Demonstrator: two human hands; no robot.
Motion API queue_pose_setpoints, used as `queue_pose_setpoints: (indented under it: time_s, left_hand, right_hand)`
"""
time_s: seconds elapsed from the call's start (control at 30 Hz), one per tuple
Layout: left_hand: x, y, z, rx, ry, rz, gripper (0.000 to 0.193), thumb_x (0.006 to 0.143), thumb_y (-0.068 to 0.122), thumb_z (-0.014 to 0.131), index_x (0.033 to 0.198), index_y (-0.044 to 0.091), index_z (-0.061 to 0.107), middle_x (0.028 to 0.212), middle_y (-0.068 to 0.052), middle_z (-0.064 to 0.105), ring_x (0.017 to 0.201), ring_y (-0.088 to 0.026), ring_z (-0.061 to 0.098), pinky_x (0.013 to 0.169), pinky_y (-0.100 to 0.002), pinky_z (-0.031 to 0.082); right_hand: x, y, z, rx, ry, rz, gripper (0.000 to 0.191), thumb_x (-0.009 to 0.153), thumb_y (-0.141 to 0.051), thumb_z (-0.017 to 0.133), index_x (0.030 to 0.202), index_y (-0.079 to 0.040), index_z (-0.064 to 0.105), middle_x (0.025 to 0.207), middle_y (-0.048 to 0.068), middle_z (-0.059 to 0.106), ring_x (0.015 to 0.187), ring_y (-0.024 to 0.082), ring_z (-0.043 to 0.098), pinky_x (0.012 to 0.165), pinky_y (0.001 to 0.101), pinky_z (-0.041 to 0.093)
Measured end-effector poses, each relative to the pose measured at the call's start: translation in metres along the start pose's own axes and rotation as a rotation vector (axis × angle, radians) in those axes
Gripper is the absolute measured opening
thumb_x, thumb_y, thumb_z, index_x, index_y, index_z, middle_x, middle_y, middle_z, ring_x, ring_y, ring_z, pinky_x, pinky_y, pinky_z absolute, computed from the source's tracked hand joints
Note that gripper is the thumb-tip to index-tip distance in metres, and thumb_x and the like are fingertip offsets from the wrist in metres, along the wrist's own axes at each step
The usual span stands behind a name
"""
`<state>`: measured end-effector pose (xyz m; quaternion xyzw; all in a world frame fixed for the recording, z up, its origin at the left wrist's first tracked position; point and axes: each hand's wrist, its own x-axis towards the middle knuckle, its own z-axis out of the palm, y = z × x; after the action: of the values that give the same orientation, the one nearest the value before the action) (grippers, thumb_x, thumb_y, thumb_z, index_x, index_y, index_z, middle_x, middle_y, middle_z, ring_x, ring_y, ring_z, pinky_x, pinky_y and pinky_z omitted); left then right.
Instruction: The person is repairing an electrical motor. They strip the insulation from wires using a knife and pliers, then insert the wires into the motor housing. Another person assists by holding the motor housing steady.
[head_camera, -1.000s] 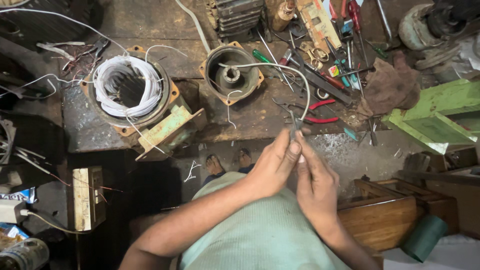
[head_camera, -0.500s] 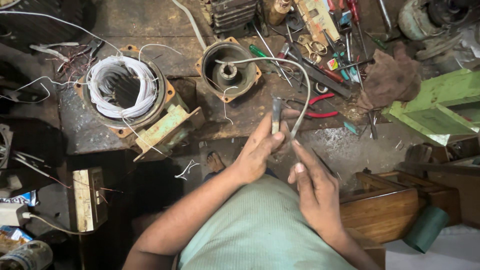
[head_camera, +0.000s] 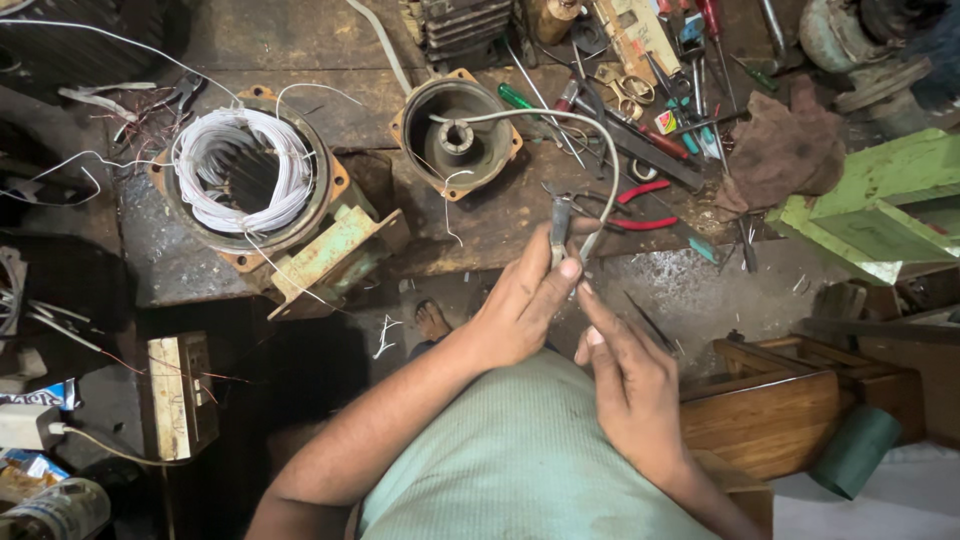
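Centrally, the left hand (head_camera: 520, 300) is holding a small grey tool (head_camera: 560, 228) upright, its grip clamped on the tool's lower part with the thumb lying across it. Just beside it, the right hand (head_camera: 630, 385) is rising with the index finger stretched up toward the wire (head_camera: 560, 115) — whether that fingertip is touching the wire's end or only nearing it, the view is not showing, so the right grip's state cannot be told. The wire, pale grey, is arching from the open motor housing (head_camera: 455, 135) over the table (head_camera: 500, 215) and bending down to end between the two hands, near the tool's top.

To the left of the housing, a stator (head_camera: 245, 180) wound with white wire is sitting in a rust-orange frame, with a pale green bracket (head_camera: 325, 255) leaning against its lower right. Red-handled pliers (head_camera: 640, 205) are lying on the table just right of the tool, and a brown rag (head_camera: 785, 150) is resting farther right, next to a green metal part (head_camera: 870, 205). Screwdrivers and other hand tools are crowding the table's upper right. A wooden box (head_camera: 790, 400) is standing beside the right forearm — its contents are not showing.
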<state>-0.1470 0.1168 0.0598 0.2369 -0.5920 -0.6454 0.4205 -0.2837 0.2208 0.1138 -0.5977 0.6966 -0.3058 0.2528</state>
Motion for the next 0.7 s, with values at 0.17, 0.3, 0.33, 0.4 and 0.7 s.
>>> queue_pose_setpoints:
  time_s: [0.17, 0.3, 0.33, 0.4, 0.7]
  left_hand:
    - [-0.001, -0.001, 0.000, 0.027, -0.001, -0.005, 0.045, 0.114, 0.029, 0.040, 0.152, 0.005, 0.041, 0.100, -0.007, 0.053, 0.095, -0.019, 0.058, 0.089, -0.034, 0.050]
    - [-0.002, -0.004, 0.002, 0.034, 0.014, 0.009, 0.042, 0.115, 0.028, 0.041, 0.149, 0.004, 0.042, 0.106, -0.010, 0.059, 0.104, -0.021, 0.063, 0.095, -0.038, 0.052]
    - [-0.003, -0.005, 0.003, 0.039, 0.025, 0.020, 0.041, 0.115, 0.028, 0.041, 0.148, 0.004, 0.043, 0.109, -0.012, 0.061, 0.108, -0.022, 0.066, 0.097, -0.039, 0.053]
    - [-0.003, -0.008, 0.007, 0.072, 0.059, 0.006, 0.038, 0.114, 0.027, 0.041, 0.143, 0.003, 0.046, 0.110, -0.014, 0.065, 0.103, -0.024, 0.068, 0.092, -0.040, 0.055]
    - [-0.006, -0.021, 0.024, 0.151, 0.196, -0.028, 0.024, 0.114, 0.024, 0.046, 0.123, 0.002, 0.050, 0.088, -0.015, 0.067, 0.079, -0.027, 0.072, 0.070, -0.037, 0.056]
  right_hand:
    - [-0.002, -0.001, 0.000, 0.006, 0.006, -0.009, 0.041, 0.102, -0.009, 0.056, 0.143, -0.011, 0.060, 0.077, 0.006, 0.065, 0.069, 0.013, 0.063, 0.067, 0.0293, 0.054]
    - [-0.005, 0.002, 0.002, 0.009, 0.006, 0.002, 0.041, 0.102, -0.008, 0.056, 0.143, -0.011, 0.061, 0.077, 0.006, 0.065, 0.068, 0.013, 0.062, 0.067, 0.0295, 0.054]
    - [-0.006, 0.003, 0.003, 0.011, 0.015, -0.013, 0.041, 0.102, -0.008, 0.057, 0.143, -0.010, 0.061, 0.077, 0.006, 0.065, 0.068, 0.013, 0.062, 0.067, 0.0294, 0.054]
    - [-0.006, 0.006, 0.006, 0.015, 0.038, -0.046, 0.042, 0.101, -0.007, 0.057, 0.143, -0.010, 0.060, 0.078, 0.006, 0.065, 0.068, 0.013, 0.063, 0.068, 0.0292, 0.054]
    - [-0.009, 0.020, 0.015, 0.025, 0.074, -0.039, 0.041, 0.102, -0.005, 0.057, 0.142, -0.008, 0.061, 0.083, 0.008, 0.068, 0.071, 0.012, 0.066, 0.070, 0.0282, 0.056]
